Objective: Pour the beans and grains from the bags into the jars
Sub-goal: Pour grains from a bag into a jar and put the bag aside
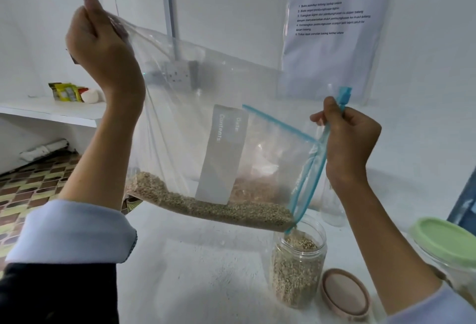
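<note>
A large clear zip bag (206, 86) with a blue zip strip hangs tilted over the white table. My left hand (103, 48) pinches its raised bottom corner high at the left. My right hand (347, 143) grips the blue zip end at the right. Pale grain (206, 202) lies along the bag's lower edge and runs out of the lowest corner into an open clear jar (296, 264), which is mostly full of the same grain. The jar's pink lid (345, 295) lies flat beside it on the right.
A second jar with a green lid (448, 241) stands at the right edge. A clear bottle (332, 207) stands behind the open jar. An instruction sheet (332, 27) hangs on the wall. A shelf at the left holds packets (67, 92). The tiled floor shows at lower left.
</note>
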Motion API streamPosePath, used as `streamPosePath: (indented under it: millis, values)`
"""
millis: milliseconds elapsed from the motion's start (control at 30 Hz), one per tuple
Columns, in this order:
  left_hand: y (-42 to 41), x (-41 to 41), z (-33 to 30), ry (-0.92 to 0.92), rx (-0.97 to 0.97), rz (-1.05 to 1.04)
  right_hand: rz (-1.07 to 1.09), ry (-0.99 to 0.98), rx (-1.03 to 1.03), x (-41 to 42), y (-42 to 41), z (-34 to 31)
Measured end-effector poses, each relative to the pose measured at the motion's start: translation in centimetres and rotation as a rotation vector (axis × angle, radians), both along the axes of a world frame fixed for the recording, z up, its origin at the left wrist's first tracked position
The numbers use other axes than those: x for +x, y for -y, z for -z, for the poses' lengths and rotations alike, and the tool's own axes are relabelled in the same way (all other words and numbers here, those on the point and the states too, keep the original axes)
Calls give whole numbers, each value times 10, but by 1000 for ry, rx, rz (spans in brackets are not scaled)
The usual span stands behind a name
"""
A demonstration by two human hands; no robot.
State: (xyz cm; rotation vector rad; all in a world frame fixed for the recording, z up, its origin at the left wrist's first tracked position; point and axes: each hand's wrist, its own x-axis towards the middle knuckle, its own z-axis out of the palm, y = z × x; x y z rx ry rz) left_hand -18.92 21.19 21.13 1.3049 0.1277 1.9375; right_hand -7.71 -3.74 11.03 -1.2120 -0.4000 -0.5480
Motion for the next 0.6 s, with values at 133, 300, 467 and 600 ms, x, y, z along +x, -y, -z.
streamPosePath:
  millis: [133, 300, 467, 600]
  values:
    - [-4, -2, 2, 123, 69, 39, -9, -9, -50, 4, 1, 1]
    - [-4, 2, 7, 172, 95, 83, 7, -16, -59, 5, -3, 1]
    - [-3, 5, 9, 176, 102, 81, 10, -18, -52, 5, -2, 2]
    - [-2, 6, 9, 156, 82, 96, 28, -20, -20, 6, 1, 2]
